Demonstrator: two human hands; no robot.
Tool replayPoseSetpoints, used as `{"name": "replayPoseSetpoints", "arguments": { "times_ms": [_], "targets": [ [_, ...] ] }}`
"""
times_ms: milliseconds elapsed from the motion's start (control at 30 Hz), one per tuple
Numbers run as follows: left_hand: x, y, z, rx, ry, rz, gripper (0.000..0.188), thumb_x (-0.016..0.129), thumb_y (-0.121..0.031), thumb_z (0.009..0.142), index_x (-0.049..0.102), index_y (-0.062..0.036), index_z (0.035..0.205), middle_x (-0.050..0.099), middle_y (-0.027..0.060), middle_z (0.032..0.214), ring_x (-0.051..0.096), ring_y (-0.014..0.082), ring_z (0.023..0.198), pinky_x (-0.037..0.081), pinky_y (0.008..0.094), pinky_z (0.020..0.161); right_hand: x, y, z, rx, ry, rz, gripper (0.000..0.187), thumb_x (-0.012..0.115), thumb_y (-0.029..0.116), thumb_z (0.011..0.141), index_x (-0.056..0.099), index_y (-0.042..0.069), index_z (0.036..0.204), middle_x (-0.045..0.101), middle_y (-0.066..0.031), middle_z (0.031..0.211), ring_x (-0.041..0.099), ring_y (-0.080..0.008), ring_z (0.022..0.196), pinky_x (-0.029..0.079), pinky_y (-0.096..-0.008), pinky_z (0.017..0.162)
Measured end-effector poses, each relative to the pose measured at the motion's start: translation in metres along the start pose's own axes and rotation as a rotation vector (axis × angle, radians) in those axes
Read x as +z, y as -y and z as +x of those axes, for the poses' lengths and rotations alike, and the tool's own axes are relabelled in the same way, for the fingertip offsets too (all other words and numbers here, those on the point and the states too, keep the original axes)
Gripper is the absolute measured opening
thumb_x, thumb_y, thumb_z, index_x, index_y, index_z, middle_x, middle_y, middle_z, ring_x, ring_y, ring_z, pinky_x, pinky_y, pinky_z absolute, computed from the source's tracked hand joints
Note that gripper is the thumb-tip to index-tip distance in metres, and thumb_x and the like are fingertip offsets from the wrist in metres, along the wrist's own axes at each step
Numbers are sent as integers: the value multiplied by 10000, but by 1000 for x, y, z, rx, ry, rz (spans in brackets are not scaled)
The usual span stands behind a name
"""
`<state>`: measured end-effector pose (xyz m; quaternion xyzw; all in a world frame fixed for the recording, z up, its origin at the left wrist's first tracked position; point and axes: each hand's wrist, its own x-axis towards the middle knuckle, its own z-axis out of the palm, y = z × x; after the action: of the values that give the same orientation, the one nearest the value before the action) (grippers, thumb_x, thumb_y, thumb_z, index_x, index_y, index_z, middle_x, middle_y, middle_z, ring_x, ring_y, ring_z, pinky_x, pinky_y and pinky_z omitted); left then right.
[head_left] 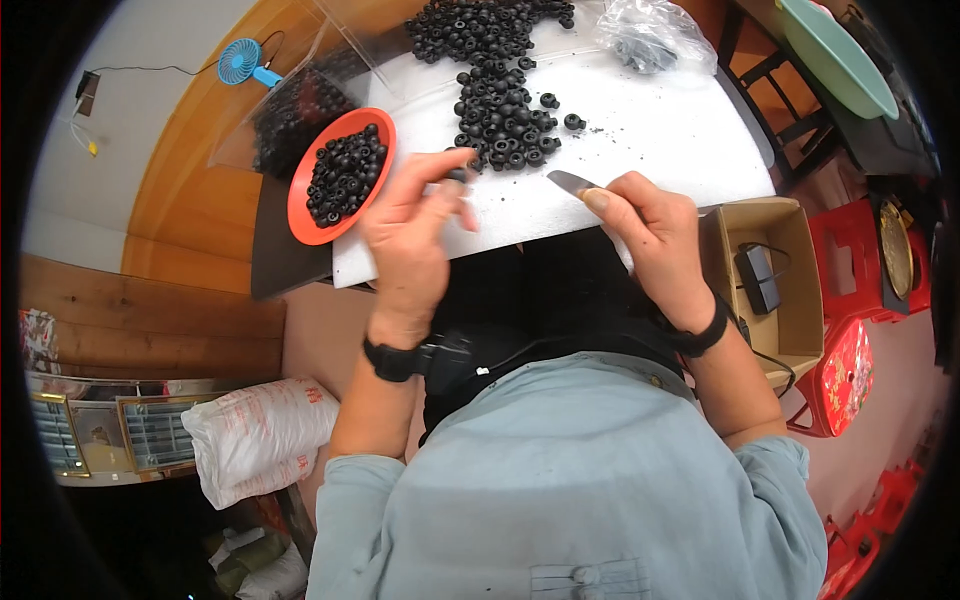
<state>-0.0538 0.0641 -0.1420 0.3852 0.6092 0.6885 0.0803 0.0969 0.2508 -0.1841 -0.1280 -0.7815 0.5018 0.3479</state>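
My right hand [650, 235] is closed round the handle of a small knife [572, 183], its short blade pointing left over the white-covered table [640, 140]. My left hand [415, 220], slightly blurred, pinches a small round black part [457, 175] between thumb and fingers. Just beyond that hand lies a pile of black round parts [505, 120], many with a ring-like opening; two lie a little apart at its right. Left of my left hand, an orange-red bowl [300, 205] holds many more of them. Dark crumbs are scattered near the pile.
A clear plastic box [300, 110] with black parts stands behind the bowl, near a blue fan [240, 62]. A clear plastic bag [655, 35] lies at the far right. By my right arm is a cardboard box [800, 260] with a black adapter; red stools stand beyond.
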Motion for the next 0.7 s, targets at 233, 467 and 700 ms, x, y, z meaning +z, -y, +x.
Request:
{"name": "replayPoseSetpoints", "arguments": {
  "times_ms": [233,467,700],
  "targets": [
    [-100,-24,32,158,-143,893,261,692,20,886,774,-53,1122,677,48,1103,580,177,1027,493,306,871,-21,8,1,74,-13,56,326,743,257,979,685,-9,799,472,-41,559,418,-101,538,353,-293,512],
    [-40,9,42,333,136,1108,205,728,-10,843,750,-31,1045,659,90,1037,573,285,1041,510,386,868,-21,5,-1,118,7,34,327,736,262,982,683,-9,806,462,-38,551,415,-106,536,346,-293,512],
    [-33,35,55,322,211,1216,108,700,-16,856,700,10,960,628,122,967,580,341,1000,502,435,871,-14,-4,-2,31,-2,-31,321,752,272,971,685,4,806,493,-61,563,444,-135,514,365,-303,505]
  ]
}}
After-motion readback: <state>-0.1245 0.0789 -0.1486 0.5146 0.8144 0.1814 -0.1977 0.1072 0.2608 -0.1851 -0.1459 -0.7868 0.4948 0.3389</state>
